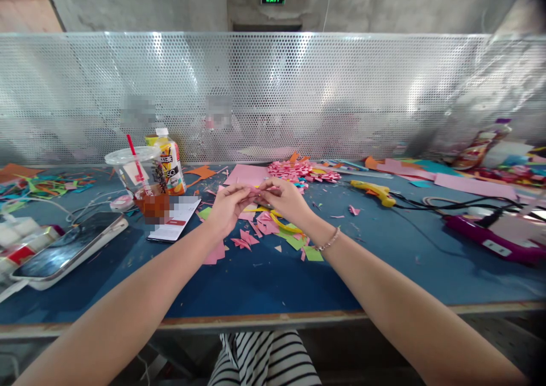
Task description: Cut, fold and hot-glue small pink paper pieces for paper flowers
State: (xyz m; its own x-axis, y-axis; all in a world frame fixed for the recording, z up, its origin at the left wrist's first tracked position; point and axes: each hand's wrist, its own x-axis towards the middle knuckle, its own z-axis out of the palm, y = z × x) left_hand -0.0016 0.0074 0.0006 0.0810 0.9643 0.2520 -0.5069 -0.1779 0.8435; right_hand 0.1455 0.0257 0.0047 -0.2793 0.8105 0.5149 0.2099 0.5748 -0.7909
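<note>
Both hands meet over the middle of the blue table, fingertips pinched together. Between them is a small piece of pink paper [255,192], mostly hidden by the fingers. My left hand [228,207] is closed on its left side, and my right hand [286,203], with a bracelet at the wrist, is closed on its right side. Below the hands lie pink paper scraps [245,240], green paper pieces [314,254] and a yellow-handled tool [285,224], partly covered by the right hand. Just behind them are a pink sheet [246,174] and a heap of folded pink paper pieces [294,170].
To the left stand a lidded plastic cup [147,195] with a red straw, a drink bottle [170,167] and a phone [70,249]. A yellow glue gun [374,193] and a purple device [495,239] with cables lie right. A perforated metal panel [256,90] closes off the back.
</note>
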